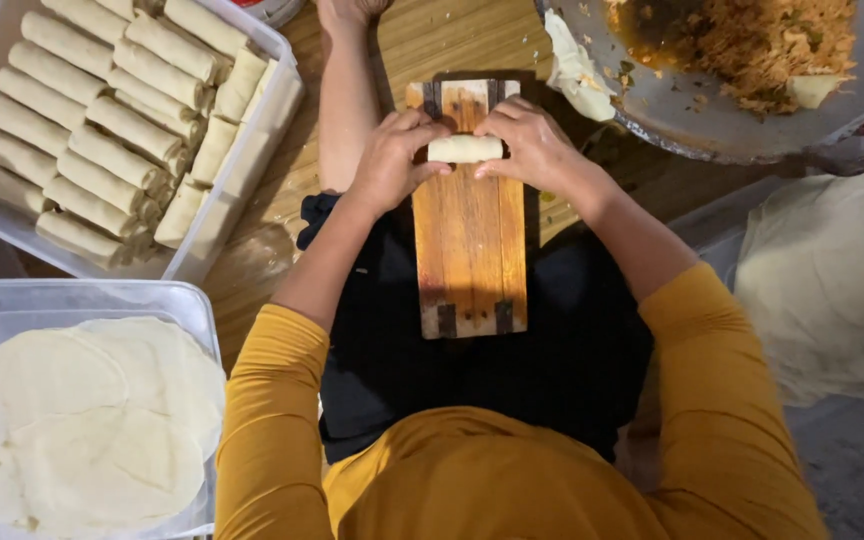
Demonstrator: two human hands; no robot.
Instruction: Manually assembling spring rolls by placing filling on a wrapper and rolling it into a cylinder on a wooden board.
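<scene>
Nearest the camera, mustard-yellow sleeves [282, 420] framed a dark lap. At near left a clear plastic tub [188, 298] held a stack of round pale wrappers [87, 425]; at near right a second pile of wrappers [832, 280] lay spread out. On the lap rested a narrow wooden board [470, 250], its length running away from the person. Toward the board's far end lay a pale rolled spring roll [464, 149], crosswise. The left hand [390, 160] curled around its left end and the right hand [530, 145] around its right end, fingers bent and pinching, thumbs underneath. Farther left, a clear rectangular tray [270, 120] was packed with rows of finished rolls [102, 120]. At far right a wide metal pan [712, 130] held orange-brown shredded filling [752, 40] and a scrap of wrapper on its rim.
</scene>
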